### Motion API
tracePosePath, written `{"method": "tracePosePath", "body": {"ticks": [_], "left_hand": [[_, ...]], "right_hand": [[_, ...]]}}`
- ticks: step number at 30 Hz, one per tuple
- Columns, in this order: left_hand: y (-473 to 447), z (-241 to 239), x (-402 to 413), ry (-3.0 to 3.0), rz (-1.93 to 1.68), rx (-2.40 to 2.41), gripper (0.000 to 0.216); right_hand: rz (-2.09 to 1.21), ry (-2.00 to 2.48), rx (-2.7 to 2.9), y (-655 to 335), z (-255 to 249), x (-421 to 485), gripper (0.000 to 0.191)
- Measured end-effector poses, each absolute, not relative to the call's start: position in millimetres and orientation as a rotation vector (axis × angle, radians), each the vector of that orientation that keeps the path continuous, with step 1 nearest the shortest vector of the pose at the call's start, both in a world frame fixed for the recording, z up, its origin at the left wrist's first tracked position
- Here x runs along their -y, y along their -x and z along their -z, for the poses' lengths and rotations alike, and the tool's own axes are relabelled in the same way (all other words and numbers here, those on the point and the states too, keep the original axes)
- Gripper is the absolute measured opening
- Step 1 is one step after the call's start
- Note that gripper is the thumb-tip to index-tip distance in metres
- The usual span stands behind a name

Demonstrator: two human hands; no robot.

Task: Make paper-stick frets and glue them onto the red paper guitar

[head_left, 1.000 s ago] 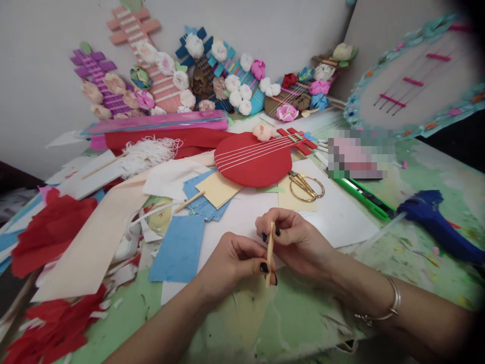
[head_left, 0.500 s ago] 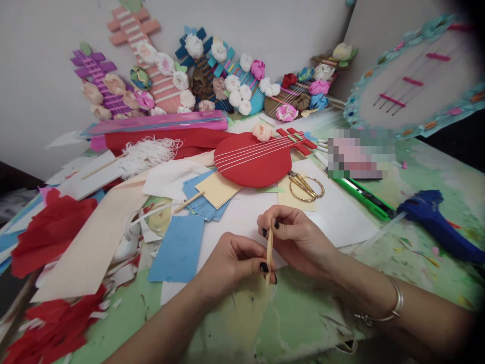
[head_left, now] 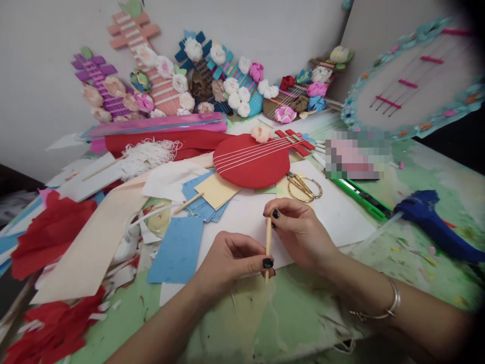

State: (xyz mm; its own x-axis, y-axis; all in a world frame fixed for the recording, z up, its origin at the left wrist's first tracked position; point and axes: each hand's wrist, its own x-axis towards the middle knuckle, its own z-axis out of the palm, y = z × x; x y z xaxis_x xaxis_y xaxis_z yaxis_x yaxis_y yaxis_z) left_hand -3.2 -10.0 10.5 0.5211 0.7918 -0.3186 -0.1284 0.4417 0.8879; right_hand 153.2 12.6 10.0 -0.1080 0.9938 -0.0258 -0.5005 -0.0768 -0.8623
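Observation:
A slim pale-yellow stick (head_left: pixel 269 237) stands nearly upright between my hands; I cannot tell whether it is wood or rolled paper. My left hand (head_left: pixel 235 258) pinches its lower part between thumb and fingers. At the top end, the closed fingertips of my right hand (head_left: pixel 297 227) grip it. Just beyond lies a flat red lute-shaped piece (head_left: pixel 253 164) with white strings and a peach paper flower. Gold-handled scissors (head_left: pixel 305 188) rest by its lower right side. To the left of my hands is a blue sheet (head_left: pixel 176 250).
On the right lie a green box cutter (head_left: pixel 366 199) and a blue glue gun (head_left: pixel 435 222). Cream paper (head_left: pixel 94 237), red paper scraps (head_left: pixel 49 232) and white string (head_left: pixel 151 154) cover the left. Several decorated instruments (head_left: pixel 162 76) lean against the wall behind.
The stick looks narrower and straighter, after appearing slightly bowed and wider. My right hand has risen a little at its top end; my left hand still pinches low.

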Motion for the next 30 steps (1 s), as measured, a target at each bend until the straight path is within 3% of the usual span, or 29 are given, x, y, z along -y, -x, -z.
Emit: {"method": "tracePosePath", "body": {"ticks": [13,21,30], "left_hand": [[3,-14,7,-1.056,-0.833,-1.082,0.012],[3,-17,6,-1.115,-0.858,-1.103,0.013],[1,-16,9,-1.215,-0.843,-1.204,0.009]], "right_hand": [[-1.378,0.843,0.837,-173,-25,-23,0.01],[-1.695,0.896,1.277,-159,-14,-13,0.015],[-1.651,0.935,1.21,-153,-14,-8,0.01]]}}
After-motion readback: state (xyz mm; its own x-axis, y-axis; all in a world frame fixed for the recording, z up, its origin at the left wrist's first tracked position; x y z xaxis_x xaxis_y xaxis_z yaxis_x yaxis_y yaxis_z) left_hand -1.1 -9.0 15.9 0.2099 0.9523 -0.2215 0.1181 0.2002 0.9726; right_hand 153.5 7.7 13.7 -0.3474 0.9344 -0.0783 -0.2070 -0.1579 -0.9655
